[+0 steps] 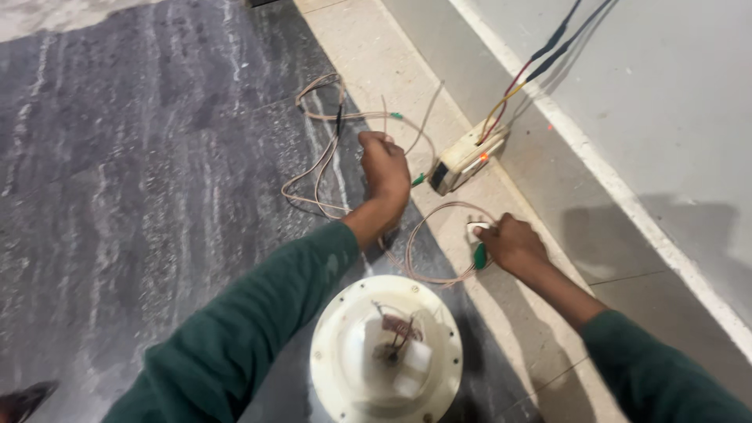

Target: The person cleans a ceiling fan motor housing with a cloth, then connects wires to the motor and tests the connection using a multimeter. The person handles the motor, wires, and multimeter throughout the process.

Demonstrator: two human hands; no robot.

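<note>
left hand (385, 168) pinching pink wire (321, 168) | right hand (511, 244) gripping white plug (475, 229) | socket box (458, 163) between

Head view, steeply down, close over floor (141, 196)

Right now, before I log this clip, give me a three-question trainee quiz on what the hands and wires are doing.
1. True or false: the left hand grips a thin wire.
2. What does the right hand hold? A) white plug with green piece B) screwdriver C) tape roll
3. What colour is the light on the switch box?

Key: 1 true; 2 A, the plug; 3 red-orange.
</note>
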